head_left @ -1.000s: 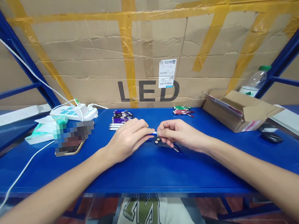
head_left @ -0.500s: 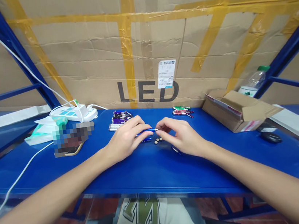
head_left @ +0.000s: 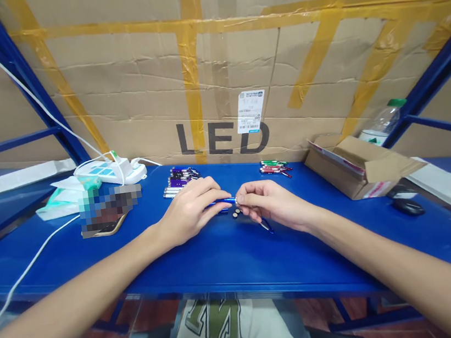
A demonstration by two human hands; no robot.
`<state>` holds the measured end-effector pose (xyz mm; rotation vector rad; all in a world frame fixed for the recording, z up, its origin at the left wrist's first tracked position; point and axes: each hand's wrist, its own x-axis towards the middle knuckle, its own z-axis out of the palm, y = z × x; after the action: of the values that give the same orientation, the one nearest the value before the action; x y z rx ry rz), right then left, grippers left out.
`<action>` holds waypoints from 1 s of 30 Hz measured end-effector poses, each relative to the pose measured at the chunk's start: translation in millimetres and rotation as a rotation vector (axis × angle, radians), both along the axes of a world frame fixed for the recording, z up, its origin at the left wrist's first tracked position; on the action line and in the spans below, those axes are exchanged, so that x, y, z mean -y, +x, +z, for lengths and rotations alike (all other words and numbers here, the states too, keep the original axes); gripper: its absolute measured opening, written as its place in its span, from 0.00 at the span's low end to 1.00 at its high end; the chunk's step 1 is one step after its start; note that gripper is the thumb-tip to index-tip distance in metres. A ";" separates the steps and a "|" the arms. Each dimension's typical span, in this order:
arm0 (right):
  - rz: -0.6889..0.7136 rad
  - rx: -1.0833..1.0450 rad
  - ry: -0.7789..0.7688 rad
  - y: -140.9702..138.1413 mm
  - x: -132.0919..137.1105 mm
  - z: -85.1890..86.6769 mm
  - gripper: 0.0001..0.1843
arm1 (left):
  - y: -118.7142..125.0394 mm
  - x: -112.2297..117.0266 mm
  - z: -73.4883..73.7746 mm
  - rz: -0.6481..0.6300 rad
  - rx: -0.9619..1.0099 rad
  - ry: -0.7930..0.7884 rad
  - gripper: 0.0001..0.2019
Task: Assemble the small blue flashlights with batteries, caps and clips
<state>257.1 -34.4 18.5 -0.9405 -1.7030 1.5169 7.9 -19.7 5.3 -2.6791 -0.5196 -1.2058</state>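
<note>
My left hand point(head_left: 193, 209) is closed round a slim blue mini flashlight point(head_left: 226, 200), its thumb and fingers along the barrel. The thumb and fingers of my right hand point(head_left: 269, 203) pinch the silvery right end of the same flashlight. Just below the fingertips, small round button cells point(head_left: 235, 215) lie on the blue table, partly covered by my right hand. A dark blue carabiner clip point(head_left: 266, 226) shows under my right fingers; what it is joined to is hidden. Another blue tube point(head_left: 223, 211) lies under my left fingers, mostly covered.
Beyond my left hand lie several purple, black and silver flashlights point(head_left: 179, 179); green and red ones point(head_left: 275, 168) lie farther right. An open cardboard box point(head_left: 358, 168) and a black mouse point(head_left: 408, 207) are at right. A phone point(head_left: 110, 212) and a white power strip point(head_left: 118, 171) are at left.
My right hand has turned and closed in on the flashlight's right end, its fingers now curled lower over the button cells. My left hand has stayed nearly still.
</note>
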 end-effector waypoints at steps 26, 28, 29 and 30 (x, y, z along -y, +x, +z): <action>-0.003 -0.007 -0.010 0.3 -2.4 -3.5 0.18 | 0.1 -0.5 -0.8 0.019 -0.011 0.012 0.09; -0.013 0.029 0.054 0.9 -1.1 -2.5 0.18 | 0.5 -0.9 -1.5 0.028 -0.013 0.009 0.09; -0.034 0.067 0.136 1.2 0.2 -2.1 0.17 | 0.8 -1.2 -2.0 0.033 -0.006 -0.007 0.09; -0.060 0.114 0.242 1.5 1.8 -1.7 0.16 | 1.2 -1.5 -2.6 0.036 0.005 -0.027 0.10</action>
<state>258.6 -36.2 16.7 -0.9546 -1.8728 1.2058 9.1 -18.2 2.6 -2.6779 -0.5868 -1.2049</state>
